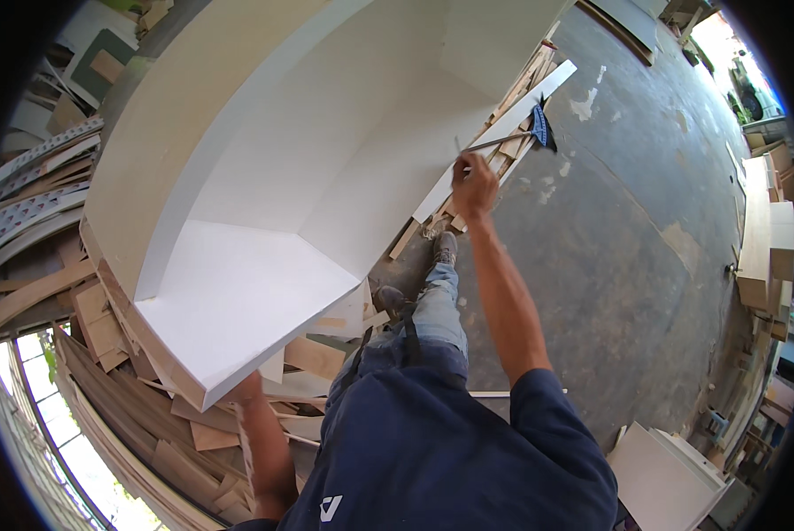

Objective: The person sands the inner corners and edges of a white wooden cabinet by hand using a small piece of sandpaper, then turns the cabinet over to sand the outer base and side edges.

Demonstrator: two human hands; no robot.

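Observation:
A large white box-like cabinet [246, 296] with a curved pale wooden side [180, 115] stands tilted in front of me. My left hand [250, 388] is at its near lower corner, with the fingers hidden behind the edge. Out past the cabinet's right side, my right hand [474, 184] is raised with its fingers closed. A thin grey piece shows at the fingertips, too small to name. Beyond them a thin rod [503, 140] leads to a blue-and-black head [543, 126]; whether my hand holds this rod I cannot tell.
A long white board [437, 196] and several wood strips [509, 152] lie beside the cabinet on the grey concrete floor [583, 265]. Offcuts and curved strips [38, 212] are piled at the left. Wooden boxes [769, 239] line the right, and a white panel [662, 473] stands at lower right.

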